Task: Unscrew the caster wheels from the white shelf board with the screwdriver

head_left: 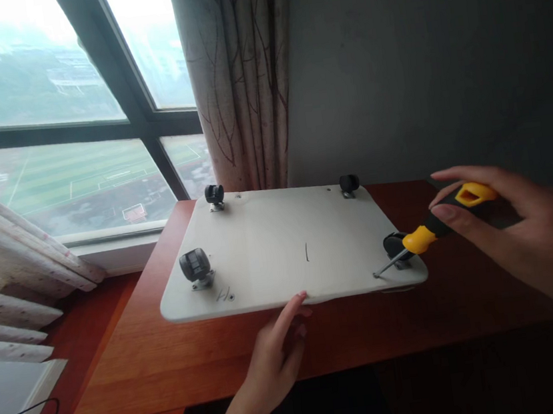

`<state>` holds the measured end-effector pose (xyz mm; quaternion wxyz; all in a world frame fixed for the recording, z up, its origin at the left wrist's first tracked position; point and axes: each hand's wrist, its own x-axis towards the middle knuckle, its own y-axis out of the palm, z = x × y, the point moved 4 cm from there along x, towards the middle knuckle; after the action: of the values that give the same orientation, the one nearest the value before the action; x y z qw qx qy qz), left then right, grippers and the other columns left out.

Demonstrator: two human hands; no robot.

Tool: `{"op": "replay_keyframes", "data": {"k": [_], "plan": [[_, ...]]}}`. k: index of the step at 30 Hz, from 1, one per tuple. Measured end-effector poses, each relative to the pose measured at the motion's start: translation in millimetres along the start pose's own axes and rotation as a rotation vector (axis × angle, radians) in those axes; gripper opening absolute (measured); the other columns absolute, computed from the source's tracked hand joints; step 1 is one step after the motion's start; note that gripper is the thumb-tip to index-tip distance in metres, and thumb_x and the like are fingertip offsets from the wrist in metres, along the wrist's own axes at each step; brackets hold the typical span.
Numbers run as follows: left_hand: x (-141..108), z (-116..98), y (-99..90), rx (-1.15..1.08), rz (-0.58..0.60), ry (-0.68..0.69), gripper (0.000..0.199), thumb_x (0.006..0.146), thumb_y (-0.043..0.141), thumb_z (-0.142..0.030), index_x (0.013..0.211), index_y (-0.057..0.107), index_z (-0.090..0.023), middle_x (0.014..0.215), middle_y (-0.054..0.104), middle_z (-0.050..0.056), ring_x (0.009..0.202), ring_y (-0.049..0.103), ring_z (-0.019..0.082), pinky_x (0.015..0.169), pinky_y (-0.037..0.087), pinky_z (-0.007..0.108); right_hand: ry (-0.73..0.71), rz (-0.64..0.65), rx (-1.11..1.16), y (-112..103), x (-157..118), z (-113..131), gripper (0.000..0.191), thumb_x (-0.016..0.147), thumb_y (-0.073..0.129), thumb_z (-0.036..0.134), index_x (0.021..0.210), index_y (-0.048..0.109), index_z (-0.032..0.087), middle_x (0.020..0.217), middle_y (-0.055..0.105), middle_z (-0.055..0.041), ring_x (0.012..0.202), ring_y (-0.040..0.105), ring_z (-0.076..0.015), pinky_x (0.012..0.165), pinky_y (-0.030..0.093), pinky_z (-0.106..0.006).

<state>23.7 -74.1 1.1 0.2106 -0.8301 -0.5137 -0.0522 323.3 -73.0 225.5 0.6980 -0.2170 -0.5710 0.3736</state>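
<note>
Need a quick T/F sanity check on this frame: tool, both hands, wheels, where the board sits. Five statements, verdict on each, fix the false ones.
1. The right hand holds a screwdriver with a yellow-and-black handle. True.
2. Four casters stand on the white board, one near each corner. True.
3. The left hand is gripping a caster. False: it touches the board's near edge.
4. The board lies on the floor. False: it lies on a wooden table.
5. The screwdriver's tip is beside the far left caster. False: it is beside the near right one.
</note>
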Motion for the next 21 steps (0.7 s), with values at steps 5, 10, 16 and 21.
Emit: {"op": "replay_keyframes", "data": {"k": [5,10,16,21], "plan": [[0,-1,0.1,0.006,-0.014,0.006,0.061,0.099,0.045,-0.01,0.155,0.037,-0.034,0.124,0.067,0.008,0.1,0.068,0.016,0.091,0.055,0.028,0.119,0.191,0.447,7,1,-5,0.055,0.086,0.07,0.047,0.137,0.052,0.039,0.106,0.075,0.0024,0.095,0.073,-0.0212,0.077,0.057,-0.031],[0,-3,-0.2,-0.008,-0.012,0.004,0.058,0.099,0.044,-0.012,0.155,0.038,-0.028,0.123,0.067,0.011,0.098,0.068,0.017,0.088,0.056,0.029,-0.033,0.094,0.123,4,7,0,0.029,0.093,0.057,0.047,0.117,0.065,0.032,0.116,0.071,-0.0014,0.095,0.07,-0.0219,0.077,0.055,-0.033],[0,-4,-0.4,-0.005,0.008,-0.019,0.06,0.099,0.044,-0.011,0.155,0.037,-0.03,0.125,0.066,0.011,0.096,0.067,0.017,0.089,0.055,0.031,-0.148,-0.009,-0.066,-3,13,9,0.037,0.092,0.061,0.052,0.12,0.069,0.029,0.107,0.074,-0.004,0.094,0.07,-0.0256,0.081,0.054,-0.037],[0,-3,-0.5,-0.011,0.003,-0.007,0.061,0.099,0.044,-0.01,0.155,0.036,-0.032,0.123,0.066,0.009,0.095,0.066,0.016,0.087,0.055,0.029,-0.02,0.165,0.211,-1,13,3,0.041,0.09,0.061,0.04,0.13,0.062,0.037,0.111,0.073,0.0026,0.102,0.071,-0.0214,0.082,0.057,-0.032]]}}
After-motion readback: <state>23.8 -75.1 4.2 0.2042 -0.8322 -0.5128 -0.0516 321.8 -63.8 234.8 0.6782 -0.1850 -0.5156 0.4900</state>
